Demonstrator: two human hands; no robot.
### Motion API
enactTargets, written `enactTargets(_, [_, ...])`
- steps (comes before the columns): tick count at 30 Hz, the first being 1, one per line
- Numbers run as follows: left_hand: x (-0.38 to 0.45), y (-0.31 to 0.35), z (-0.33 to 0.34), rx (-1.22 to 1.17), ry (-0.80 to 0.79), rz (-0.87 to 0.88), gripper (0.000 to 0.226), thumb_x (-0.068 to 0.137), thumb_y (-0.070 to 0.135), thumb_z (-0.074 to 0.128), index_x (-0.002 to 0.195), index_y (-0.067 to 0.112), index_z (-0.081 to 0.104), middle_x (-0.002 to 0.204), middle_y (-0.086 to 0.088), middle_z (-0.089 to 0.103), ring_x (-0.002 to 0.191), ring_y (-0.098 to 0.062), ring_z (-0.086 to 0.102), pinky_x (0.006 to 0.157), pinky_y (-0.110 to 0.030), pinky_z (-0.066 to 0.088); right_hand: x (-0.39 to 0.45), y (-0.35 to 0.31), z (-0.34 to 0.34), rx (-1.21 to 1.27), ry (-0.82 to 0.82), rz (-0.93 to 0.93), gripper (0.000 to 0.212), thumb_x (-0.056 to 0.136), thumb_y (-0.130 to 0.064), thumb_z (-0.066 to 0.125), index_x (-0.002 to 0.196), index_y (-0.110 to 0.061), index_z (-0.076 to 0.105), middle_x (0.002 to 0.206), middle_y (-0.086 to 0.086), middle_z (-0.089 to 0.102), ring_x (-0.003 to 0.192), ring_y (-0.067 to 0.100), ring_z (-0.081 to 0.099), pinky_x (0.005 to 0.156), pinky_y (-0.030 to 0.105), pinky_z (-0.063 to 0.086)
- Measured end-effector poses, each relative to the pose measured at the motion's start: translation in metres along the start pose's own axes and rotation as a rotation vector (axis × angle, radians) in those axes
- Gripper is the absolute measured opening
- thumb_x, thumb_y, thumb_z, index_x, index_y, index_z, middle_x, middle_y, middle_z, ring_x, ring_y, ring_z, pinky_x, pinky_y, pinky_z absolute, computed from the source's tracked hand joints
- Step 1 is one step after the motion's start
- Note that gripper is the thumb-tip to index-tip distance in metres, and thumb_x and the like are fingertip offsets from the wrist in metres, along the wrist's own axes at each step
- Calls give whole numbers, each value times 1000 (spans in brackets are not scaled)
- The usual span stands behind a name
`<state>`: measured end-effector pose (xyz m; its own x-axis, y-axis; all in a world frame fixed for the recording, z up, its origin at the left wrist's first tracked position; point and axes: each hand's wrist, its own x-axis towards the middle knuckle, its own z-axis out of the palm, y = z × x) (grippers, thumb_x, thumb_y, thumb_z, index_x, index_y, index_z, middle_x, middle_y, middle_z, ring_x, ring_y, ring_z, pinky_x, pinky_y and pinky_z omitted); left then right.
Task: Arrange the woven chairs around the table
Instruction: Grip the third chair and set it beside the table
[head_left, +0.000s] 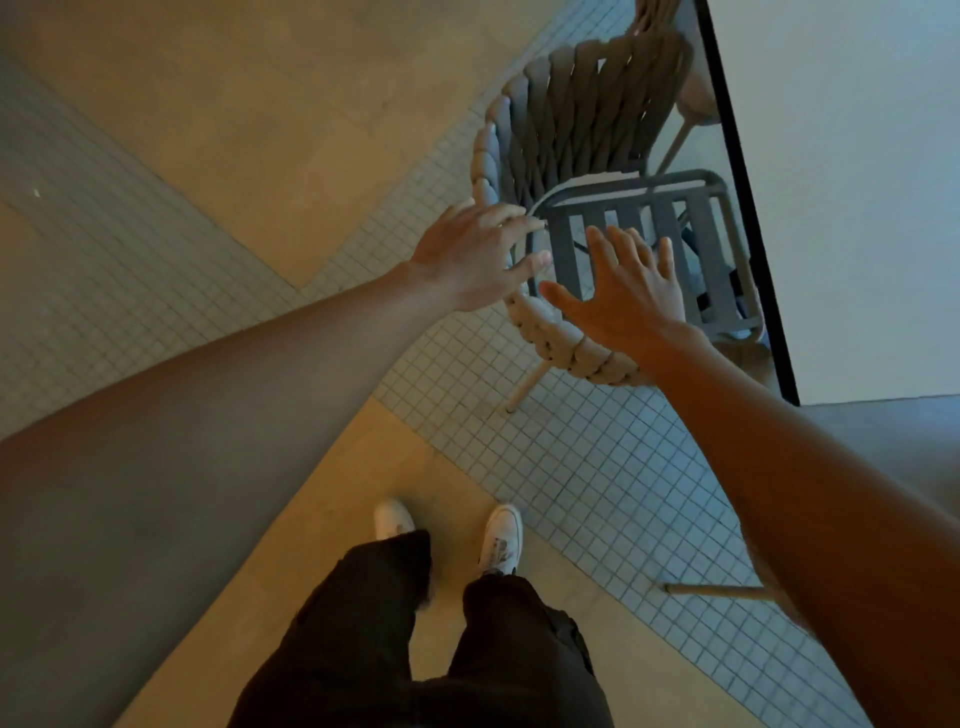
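A woven chair (576, 119) with a beige rope back and a grey slatted seat stands against the white table (857, 182), its seat partly under the dark table edge. My left hand (472, 254) hovers over the chair's curved back rim, fingers spread, its fingertips at or just above the rope. My right hand (628, 296) is held flat and open over the seat and the near rim, holding nothing. Whether either hand touches the chair I cannot tell.
A second woven chair (660, 15) shows at the top by the table edge. Another chair's leg (717, 591) sticks out low on the right under my forearm. The floor mixes small grey tiles and tan slabs. My feet in white shoes (498, 540) stand just behind.
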<state>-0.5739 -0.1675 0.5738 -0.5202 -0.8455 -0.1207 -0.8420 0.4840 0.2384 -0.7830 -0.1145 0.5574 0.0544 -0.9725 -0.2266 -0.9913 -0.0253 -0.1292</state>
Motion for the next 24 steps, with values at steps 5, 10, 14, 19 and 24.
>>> enactTargets(5, [46,-45,-17,4,49,35,63,101,63,32,147,25,49,152,-2,48,139,-27,43,116,-47,25,62,-18,-19,-50,24,8,105,87,-88,26,161,-14,19,168,13,22,156,31,15,125,58,3])
enactTargets(10, [98,-104,-35,-13,21,74,64,99,65,30,148,27,48,155,-1,44,143,-24,39,118,-46,23,129,-44,-29,-51,57,108,108,84,-91,24,160,-15,20,167,12,23,155,32,16,125,60,5])
enactTargets(14, [128,-147,-52,-40,-2,141,62,99,63,29,147,28,47,155,2,43,142,-23,40,118,-45,24,168,-67,-32,-41,61,206,108,83,-92,25,161,-16,20,168,12,22,155,33,16,125,59,5])
enactTargets(19, [165,-212,-81,9,-15,252,59,102,60,33,148,26,47,153,-1,46,141,-24,41,118,-46,25,214,-95,-39,4,82,287,108,83,-92,23,161,-18,18,169,12,19,156,32,14,125,58,2])
enactTargets(24, [208,-262,-97,15,-7,299,57,101,59,38,144,25,51,151,-1,48,140,-24,43,117,-47,27,261,-111,-42,33,104,305,104,86,-91,26,161,-19,19,169,12,20,156,33,14,124,61,3])
